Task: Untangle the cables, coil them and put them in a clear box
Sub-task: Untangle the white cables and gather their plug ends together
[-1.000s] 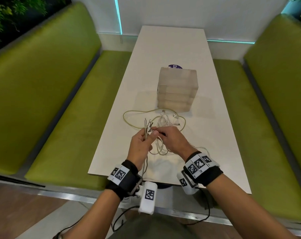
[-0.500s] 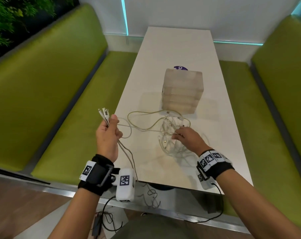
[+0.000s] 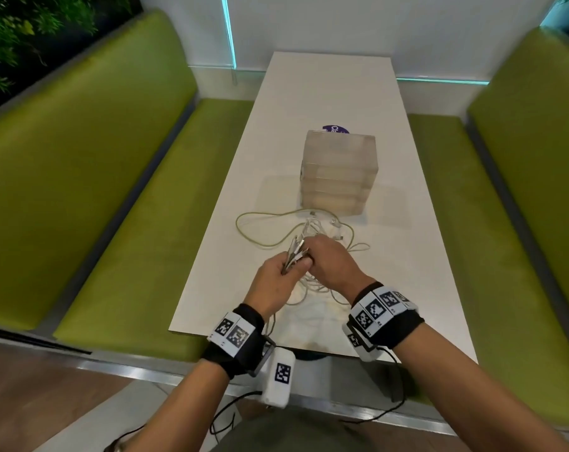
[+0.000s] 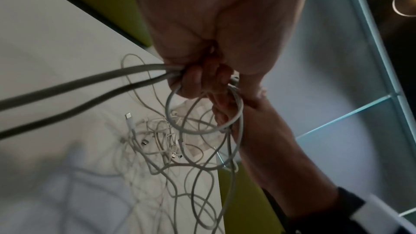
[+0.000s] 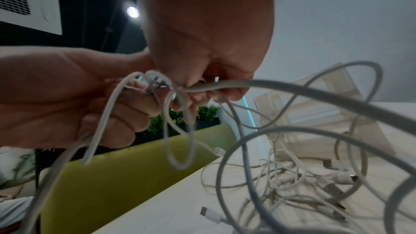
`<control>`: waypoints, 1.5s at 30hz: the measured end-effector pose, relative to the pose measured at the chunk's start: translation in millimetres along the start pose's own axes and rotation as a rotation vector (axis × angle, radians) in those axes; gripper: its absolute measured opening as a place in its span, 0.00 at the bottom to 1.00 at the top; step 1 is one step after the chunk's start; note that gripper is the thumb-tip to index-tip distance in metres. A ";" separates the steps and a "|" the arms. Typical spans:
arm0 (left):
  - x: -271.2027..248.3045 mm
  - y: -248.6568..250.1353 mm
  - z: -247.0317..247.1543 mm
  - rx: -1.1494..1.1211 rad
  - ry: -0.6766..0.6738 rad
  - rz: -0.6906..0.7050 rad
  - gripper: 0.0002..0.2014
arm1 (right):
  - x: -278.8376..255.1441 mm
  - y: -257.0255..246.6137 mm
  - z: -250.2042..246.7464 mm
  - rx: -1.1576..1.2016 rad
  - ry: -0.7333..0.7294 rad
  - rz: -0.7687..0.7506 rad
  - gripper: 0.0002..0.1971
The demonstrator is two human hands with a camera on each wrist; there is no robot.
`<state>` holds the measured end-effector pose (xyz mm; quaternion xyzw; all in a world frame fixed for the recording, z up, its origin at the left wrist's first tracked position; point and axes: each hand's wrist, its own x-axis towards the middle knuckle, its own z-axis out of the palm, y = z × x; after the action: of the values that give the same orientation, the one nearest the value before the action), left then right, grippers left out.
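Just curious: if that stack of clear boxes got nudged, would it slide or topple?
The stack of clear boxes looks tall for its footprint, so a high push might tip it. It seems empty, hence probably light, and would likely slide on the smooth white table.

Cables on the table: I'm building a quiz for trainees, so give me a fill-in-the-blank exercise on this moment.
1. Both hands hold cables above the ____ table.
2. The stacked clear boxes stand ____ the cable tangle.
3. The benches are ____.
4. The left hand has its grip on a ____ of cable ends.

Missing: white; beyond; green; bundle
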<state>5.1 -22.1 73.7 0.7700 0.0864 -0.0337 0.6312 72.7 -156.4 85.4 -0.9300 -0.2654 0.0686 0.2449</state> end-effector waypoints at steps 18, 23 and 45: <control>1.1 6.2 -80.7 -0.266 0.478 0.011 0.13 | -16.4 80.3 12.8 0.039 0.062 -0.052 0.09; -4.0 -5.3 -39.6 -0.059 0.204 0.013 0.13 | -15.4 46.9 13.1 0.107 0.132 -0.209 0.10; -2.6 -1.5 -42.8 0.073 0.190 0.063 0.20 | -16.7 72.6 8.5 0.080 0.065 0.056 0.06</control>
<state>-0.2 19.7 81.3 0.7947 0.1202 0.0563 0.5923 89.7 -215.2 42.2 -0.9282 -0.2285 0.0559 0.2882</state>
